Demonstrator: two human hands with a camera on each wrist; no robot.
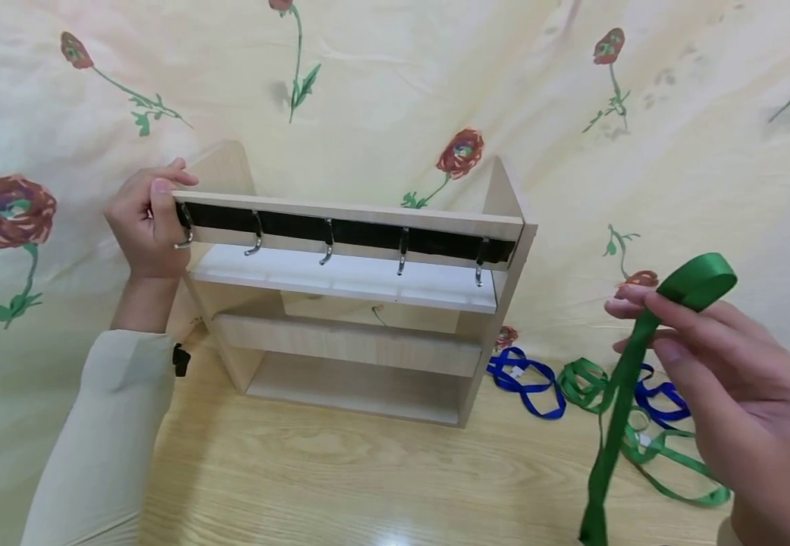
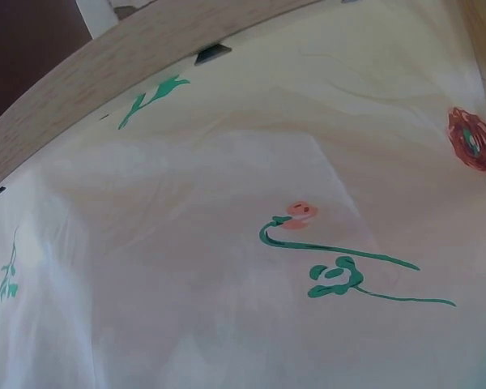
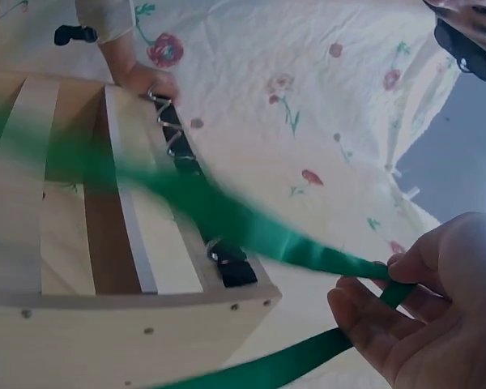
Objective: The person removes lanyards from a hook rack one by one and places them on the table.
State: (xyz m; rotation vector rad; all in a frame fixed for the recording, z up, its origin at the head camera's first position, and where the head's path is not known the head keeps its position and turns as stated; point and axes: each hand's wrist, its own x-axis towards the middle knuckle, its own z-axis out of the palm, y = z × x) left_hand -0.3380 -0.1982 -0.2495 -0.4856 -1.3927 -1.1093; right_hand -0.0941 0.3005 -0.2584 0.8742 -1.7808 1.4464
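Observation:
A pale wooden shelf unit (image 1: 347, 349) stands on the floor against flower-printed cloth. Along its top front board runs a black strip (image 1: 293, 225) with several silver hooks (image 1: 329, 243), which hold nothing. My left hand (image 1: 149, 224) grips that board's left end, thumb in front, beside the leftmost hook. Off to the right, my right hand (image 1: 757, 402) pinches a green ribbon (image 1: 616, 425) between thumb and fingers. The ribbon loops above the fingers and its long tail hangs down. In the right wrist view the ribbon (image 3: 308, 255) passes between my fingertips, apart from the hooks.
Right of the shelf, a blue ribbon (image 1: 550, 413), a coiled green ribbon (image 1: 582, 383) and further blue and green ribbons lie loose on the wood-patterned floor (image 1: 340, 481). Flower-printed cloth (image 1: 381, 83) covers the wall behind. A curved wooden edge (image 2: 105, 81) crosses the left wrist view.

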